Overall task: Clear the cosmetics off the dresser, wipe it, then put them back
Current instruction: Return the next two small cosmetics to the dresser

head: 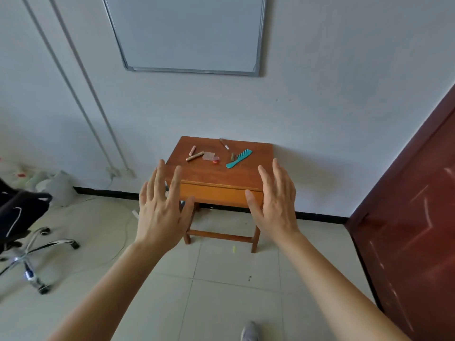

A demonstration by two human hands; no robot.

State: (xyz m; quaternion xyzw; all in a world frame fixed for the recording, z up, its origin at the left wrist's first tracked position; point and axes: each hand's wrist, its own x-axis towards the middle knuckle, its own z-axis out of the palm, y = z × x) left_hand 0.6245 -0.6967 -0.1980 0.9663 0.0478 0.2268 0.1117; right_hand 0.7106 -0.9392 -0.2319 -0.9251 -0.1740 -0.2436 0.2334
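**Both hands spread before the dresser, cosmetics lying on its top**

Head view: The dresser [209, 174], a small wooden one with a drawer in front, is standing against the white wall. The cosmetics are all lying on its top, toward the back half. A pink stick [192, 150] is lying near the back left corner, with a gold tube [195, 156] just beside it toward the front. A clear case [208, 156] is sitting near the middle, and a red cap [216, 161] is lying at its front right corner, touching or nearly so. A pencil [224, 144] is lying along the back edge. A teal comb [239, 158] is lying slantwise toward the right edge, with an olive stick [232, 156] just to its left.

The left hand [161, 207] is reaching forward, back upward, fingers spread and straight, holding nothing; in the picture it is overlapping the front left corner. The right hand [277, 205] is doing the same at the front right corner, fingers straight and apart, holding nothing. Whether either hand is touching the wood cannot be told.

A whiteboard [187, 33] is hanging on the wall above. A dark red door [413, 193] is standing at the right, and a wheeled chair [24, 217] at the left. A grey shoe [250, 332] is showing at the bottom edge on the tiled floor.
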